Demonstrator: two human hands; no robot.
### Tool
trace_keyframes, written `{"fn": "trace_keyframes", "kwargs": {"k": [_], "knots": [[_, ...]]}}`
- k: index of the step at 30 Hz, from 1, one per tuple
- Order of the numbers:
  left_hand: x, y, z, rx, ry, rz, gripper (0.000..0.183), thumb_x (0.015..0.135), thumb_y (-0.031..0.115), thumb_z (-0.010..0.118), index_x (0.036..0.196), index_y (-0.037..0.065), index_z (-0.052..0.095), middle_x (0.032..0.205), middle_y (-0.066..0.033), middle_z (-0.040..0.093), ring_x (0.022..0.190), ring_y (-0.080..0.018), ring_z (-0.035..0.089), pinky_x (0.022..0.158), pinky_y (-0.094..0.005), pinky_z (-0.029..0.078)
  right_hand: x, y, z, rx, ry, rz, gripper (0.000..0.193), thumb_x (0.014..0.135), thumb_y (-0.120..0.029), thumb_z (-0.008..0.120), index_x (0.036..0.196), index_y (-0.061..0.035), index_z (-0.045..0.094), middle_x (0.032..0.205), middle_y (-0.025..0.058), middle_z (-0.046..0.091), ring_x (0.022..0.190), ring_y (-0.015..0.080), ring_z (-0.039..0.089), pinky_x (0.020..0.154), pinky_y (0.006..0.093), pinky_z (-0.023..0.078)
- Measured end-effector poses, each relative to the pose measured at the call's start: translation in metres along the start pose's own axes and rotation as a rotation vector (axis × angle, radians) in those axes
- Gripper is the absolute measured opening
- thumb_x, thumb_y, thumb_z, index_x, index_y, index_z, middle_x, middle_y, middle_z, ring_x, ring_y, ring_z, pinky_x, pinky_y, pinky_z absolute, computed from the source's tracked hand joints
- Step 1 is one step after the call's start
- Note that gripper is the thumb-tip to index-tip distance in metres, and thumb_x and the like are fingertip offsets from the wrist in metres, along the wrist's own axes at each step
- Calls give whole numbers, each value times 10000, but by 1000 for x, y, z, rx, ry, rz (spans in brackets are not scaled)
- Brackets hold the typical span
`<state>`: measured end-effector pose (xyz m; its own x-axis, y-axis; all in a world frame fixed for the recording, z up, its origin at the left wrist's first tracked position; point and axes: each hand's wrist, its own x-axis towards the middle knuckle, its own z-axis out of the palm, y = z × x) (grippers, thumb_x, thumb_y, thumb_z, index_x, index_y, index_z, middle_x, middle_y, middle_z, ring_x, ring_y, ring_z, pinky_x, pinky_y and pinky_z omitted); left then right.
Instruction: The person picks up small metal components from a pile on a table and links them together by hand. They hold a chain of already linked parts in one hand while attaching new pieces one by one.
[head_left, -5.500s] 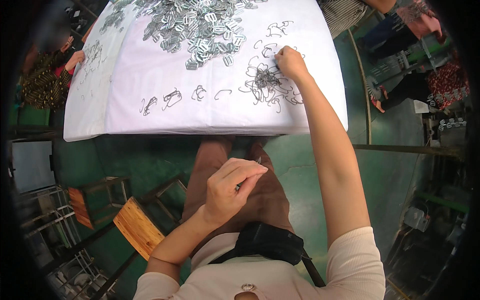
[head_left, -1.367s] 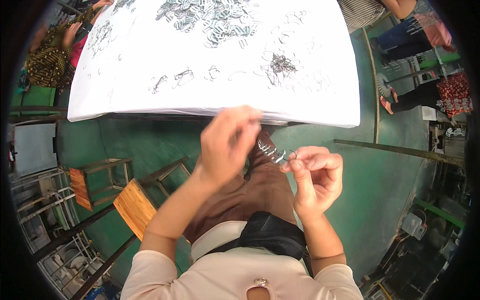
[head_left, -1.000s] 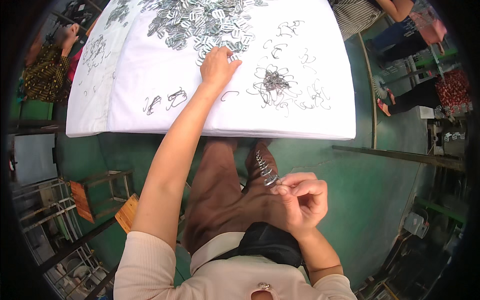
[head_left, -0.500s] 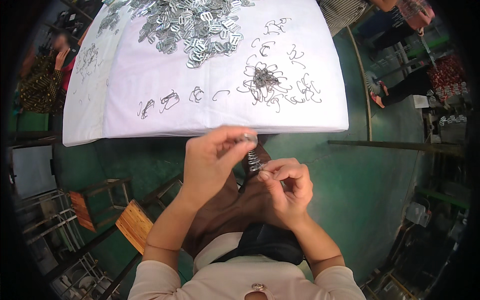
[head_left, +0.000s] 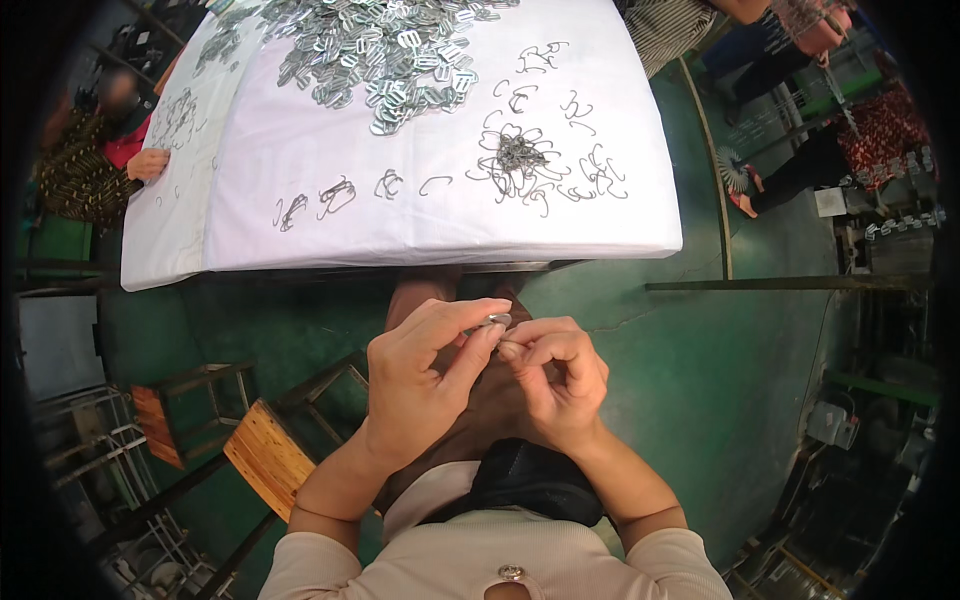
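Above my lap, just off the table's near edge, my two hands almost touch. My left hand [head_left: 425, 375] is closed, pinching a small shiny metal buckle [head_left: 497, 319] between thumb and fingertips. Thumb and forefinger of my right hand [head_left: 560, 375] press together right beside that buckle; whatever they grip is hidden. On the white-covered table [head_left: 330, 235] ahead lies a big heap of flat slotted metal buckles [head_left: 400, 70]. Thin bent wire hooks [head_left: 520, 155] form a tangled pile to its right, with smaller clusters of wire hooks [head_left: 337, 197] along the near side.
At the far left a person's hand [head_left: 148, 164] rests on the table edge. Other people stand at the upper right, near strings of hanging metal pieces [head_left: 900, 222]. A wooden stool [head_left: 268, 455] is at my left, and a dark rail [head_left: 770, 284] crosses at right.
My left hand has come down and my right hand has moved slightly left, closing the gap between them. The chain of metal pieces between them no longer shows. The other person's hand has dropped to the table.
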<state>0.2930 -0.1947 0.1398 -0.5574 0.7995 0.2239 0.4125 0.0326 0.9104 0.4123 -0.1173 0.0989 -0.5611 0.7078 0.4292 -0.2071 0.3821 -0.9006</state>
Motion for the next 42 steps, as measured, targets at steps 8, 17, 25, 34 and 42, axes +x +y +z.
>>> {"fn": "trace_keyframes", "kwargs": {"k": [8, 17, 25, 34, 42], "knots": [[-4, 1, 2, -100, 8, -88, 211, 773, -24, 632, 972, 41, 658, 839, -78, 647, 628, -129, 583, 539, -223, 469, 2, 0, 0, -42, -3, -54, 183, 750, 116, 633, 779, -8, 502, 825, 122, 610, 682, 164, 594, 597, 253, 511], [-1, -3, -5, 18, -35, 10, 213, 764, -47, 633, 957, 40, 658, 882, -73, 626, 677, -138, 597, 547, -231, 487, 20, 25, -16, 176, -1, 168, 183, 812, 2, 626, 940, -2, 495, 792, 82, 600, 644, 100, 553, 550, 212, 446], [-1, -7, -6, 4, -74, 15, 217, 715, -99, 647, 900, 14, 663, 816, -92, 615, 677, -169, 587, 590, -234, 471, 216, 177, -21, -745, -213, 370, 179, 796, -220, 644, 888, -69, 673, 831, 102, 663, 755, 238, 620, 700, 354, 475], [-20, -30, -16, -20, 3, 6, 236, 714, -70, 666, 928, 29, 666, 838, -72, 603, 682, -166, 578, 559, -247, 471, 240, 194, 27, -1170, -329, 561, 269, 762, -325, 679, 897, -92, 696, 880, 101, 675, 849, 246, 631, 752, 367, 476], [-30, -44, -15, -101, -10, 75, 248, 710, -54, 678, 940, 39, 670, 846, -74, 610, 680, -175, 580, 560, -260, 476, 226, 165, 30, -474, -436, 338, 205, 859, -194, 590, 906, -1, 640, 770, 22, 610, 721, 110, 513, 668, 252, 418]]}}
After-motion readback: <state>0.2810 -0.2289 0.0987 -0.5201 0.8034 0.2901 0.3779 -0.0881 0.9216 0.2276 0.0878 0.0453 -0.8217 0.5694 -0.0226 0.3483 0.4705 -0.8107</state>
